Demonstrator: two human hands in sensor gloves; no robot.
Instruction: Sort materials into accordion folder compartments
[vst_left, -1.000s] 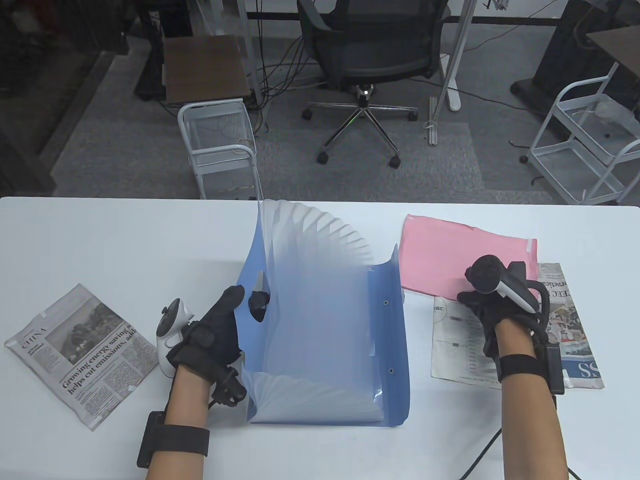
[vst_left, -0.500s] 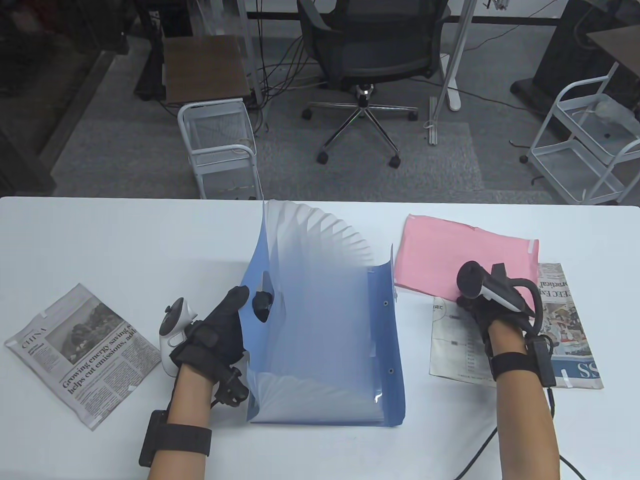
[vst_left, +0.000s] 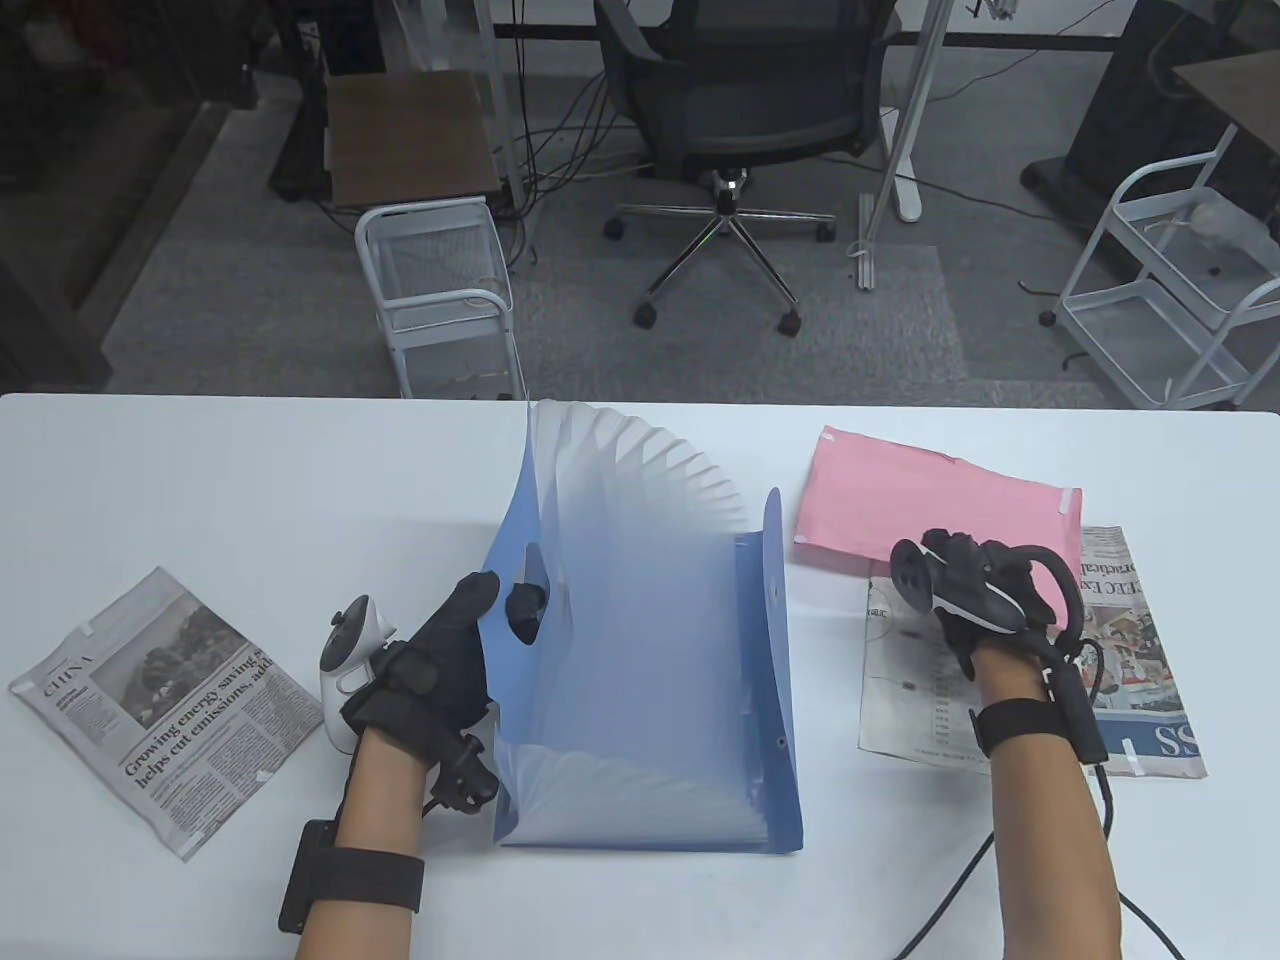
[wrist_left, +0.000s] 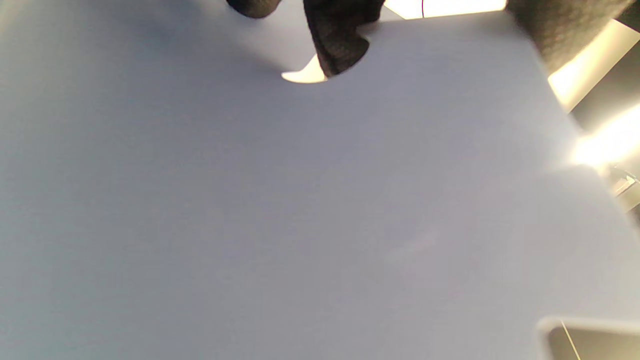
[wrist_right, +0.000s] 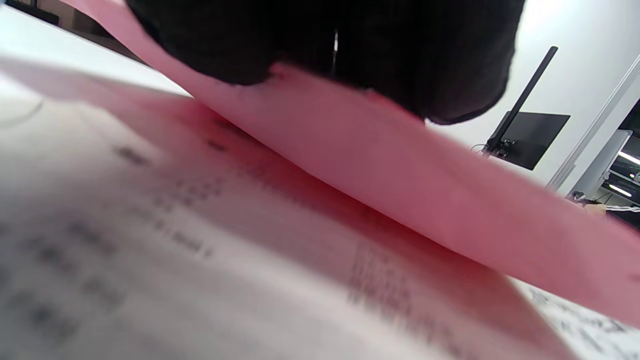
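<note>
— Where does the work stand on the white desk (vst_left: 250, 480)?

— Your left hand (vst_left: 440, 660) holds the left cover of the translucent blue plastic accordion folder (vst_left: 650, 690), thumb on the outer face and fingertips (vst_left: 525, 605) hooked over the top edge, so the folder stands fanned out at the middle of the desk. The left wrist view shows little but that blue-grey cover and a gloved fingertip at its notch.

— And the right side?

— Your right hand (vst_left: 965, 600) has its grip pressed onto the near edge of the pink paper sheet (vst_left: 930, 505), which is lifted off the desk on that edge. In the right wrist view your gloved fingers (wrist_right: 320, 45) pinch the sheet from above, and it slants over the folded newspaper with the colour photo (vst_left: 1130, 680) lying beneath it, right of the folder.

— Anything else in reach?

— A second folded black-and-white newspaper (vst_left: 160, 700) lies flat at the desk's left, well apart from the folder.
</note>
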